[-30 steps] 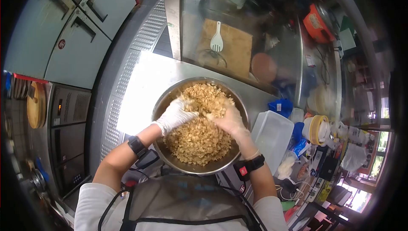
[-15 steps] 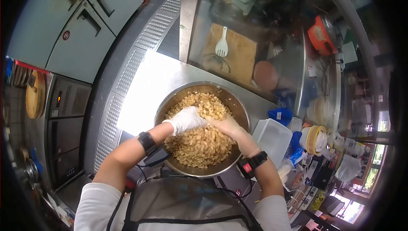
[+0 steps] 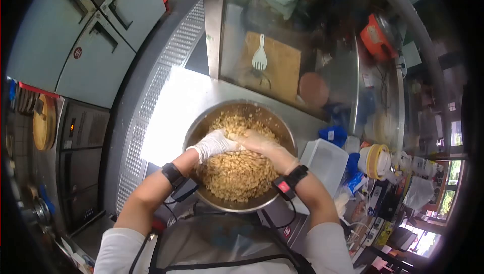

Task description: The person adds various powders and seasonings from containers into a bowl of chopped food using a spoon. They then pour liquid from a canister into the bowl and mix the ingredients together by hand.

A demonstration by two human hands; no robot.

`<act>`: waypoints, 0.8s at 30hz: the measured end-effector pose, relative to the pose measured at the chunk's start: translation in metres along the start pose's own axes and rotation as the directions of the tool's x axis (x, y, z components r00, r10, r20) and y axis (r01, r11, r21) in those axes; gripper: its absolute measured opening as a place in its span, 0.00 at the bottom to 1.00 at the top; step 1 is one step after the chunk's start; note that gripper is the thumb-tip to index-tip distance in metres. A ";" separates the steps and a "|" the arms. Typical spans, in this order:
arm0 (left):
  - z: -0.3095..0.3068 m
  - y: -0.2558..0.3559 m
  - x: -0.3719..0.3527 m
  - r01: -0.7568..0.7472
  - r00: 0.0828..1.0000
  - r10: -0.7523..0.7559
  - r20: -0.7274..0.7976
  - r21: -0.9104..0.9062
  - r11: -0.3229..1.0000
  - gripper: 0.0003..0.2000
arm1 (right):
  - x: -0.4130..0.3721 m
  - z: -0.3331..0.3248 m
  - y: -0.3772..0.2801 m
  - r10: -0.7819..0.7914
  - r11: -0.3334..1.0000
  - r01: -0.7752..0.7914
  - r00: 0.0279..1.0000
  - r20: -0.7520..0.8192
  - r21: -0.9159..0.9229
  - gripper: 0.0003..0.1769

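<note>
A large steel bowl (image 3: 289, 145) holds a heap of pale brown, finely chopped food (image 3: 239, 175); its exact kind I cannot make out. My left hand (image 3: 216, 144), in a white glove, reaches into the heap from the left. From the right comes my right hand (image 3: 259, 144), in a thin translucent glove. The two hands meet near the bowl's middle, curled around some of the chopped food between them. Their fingertips are partly hidden in it.
The bowl stands on a shiny steel counter (image 3: 174, 102). Right of it is a translucent plastic tub (image 3: 325, 165). Behind a clear panel lie a wooden board (image 3: 287, 67) and a white slotted spatula (image 3: 259, 58). Steel cabinets (image 3: 96, 52) line the left side.
Both hands have moved slightly upward in the view, farther into the bowl's far half. The loose food that was tumbling below them has settled into a mound.
</note>
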State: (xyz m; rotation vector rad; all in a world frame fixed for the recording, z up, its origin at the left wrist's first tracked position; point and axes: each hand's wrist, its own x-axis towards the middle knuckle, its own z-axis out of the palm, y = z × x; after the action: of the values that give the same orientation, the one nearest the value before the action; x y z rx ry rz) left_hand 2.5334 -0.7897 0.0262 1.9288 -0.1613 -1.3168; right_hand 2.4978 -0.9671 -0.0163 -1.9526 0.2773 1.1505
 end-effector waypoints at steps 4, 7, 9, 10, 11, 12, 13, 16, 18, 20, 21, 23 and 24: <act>0.002 -0.015 -0.025 -0.027 0.999 0.024 -0.030 -0.125 0.992 0.31 | -0.050 -0.020 0.034 -0.190 0.974 0.187 0.982 -0.007 -0.129 0.46; 0.007 -0.029 -0.038 0.013 1.000 -0.022 -0.008 -0.600 0.800 0.46 | -0.074 0.006 0.061 -0.071 0.869 0.243 0.923 -0.378 0.431 0.48; 0.021 -0.028 -0.026 0.015 0.997 -0.065 -0.049 -0.678 0.735 0.57 | -0.084 0.020 0.032 0.021 0.662 0.260 0.931 -0.364 0.703 0.52; 0.025 -0.024 -0.020 0.057 0.998 -0.022 0.061 -0.675 0.735 0.66 | -0.091 0.016 0.013 0.050 0.645 0.190 0.956 -0.289 0.740 0.50; 0.037 -0.024 -0.009 -0.027 1.000 0.024 -0.013 -0.629 0.777 0.56 | -0.091 0.018 0.012 0.011 0.642 0.203 0.962 -0.273 0.740 0.49; 0.038 -0.026 0.002 0.068 0.997 -0.028 0.078 -0.574 0.816 0.47 | -0.088 0.023 0.020 -0.050 0.640 0.230 0.965 -0.259 0.733 0.47; 0.032 -0.009 0.002 0.152 0.984 -0.083 0.157 -0.507 0.848 0.38 | -0.087 0.025 0.028 -0.117 0.643 0.251 0.966 -0.231 0.724 0.46; 0.024 0.026 -0.017 0.012 0.983 0.052 0.176 -0.346 0.938 0.23 | -0.118 0.013 0.014 -0.245 0.608 0.240 0.964 -0.108 0.757 0.42; 0.025 0.007 -0.009 -0.172 0.976 0.203 0.079 -0.291 0.941 0.22 | -0.124 0.005 -0.009 -0.251 0.569 0.220 0.964 -0.087 0.793 0.39; 0.020 0.009 -0.019 -0.314 0.948 0.318 -0.022 -0.240 0.919 0.20 | -0.098 0.004 -0.004 -0.127 0.685 0.236 0.970 -0.207 0.690 0.39; 0.018 -0.011 -0.008 -0.189 0.981 0.193 -0.011 -0.261 0.947 0.20 | -0.071 0.003 0.015 -0.049 0.785 0.231 0.948 -0.315 0.575 0.40; 0.011 -0.013 -0.012 -0.140 0.980 0.065 -0.190 -0.415 0.899 0.22 | -0.051 -0.015 0.031 -0.125 0.926 0.263 0.891 -0.436 0.272 0.40; 0.012 -0.015 -0.010 -0.162 0.983 0.072 -0.168 -0.618 0.770 0.25 | -0.032 -0.013 0.043 -0.130 0.879 0.253 0.942 -0.309 0.403 0.41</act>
State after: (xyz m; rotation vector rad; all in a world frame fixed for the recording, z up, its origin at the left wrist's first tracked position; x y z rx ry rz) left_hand 2.5145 -0.7807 0.0220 1.3893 0.2094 -0.9790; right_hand 2.4642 -1.0109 -0.0110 -1.6820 0.4359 0.6165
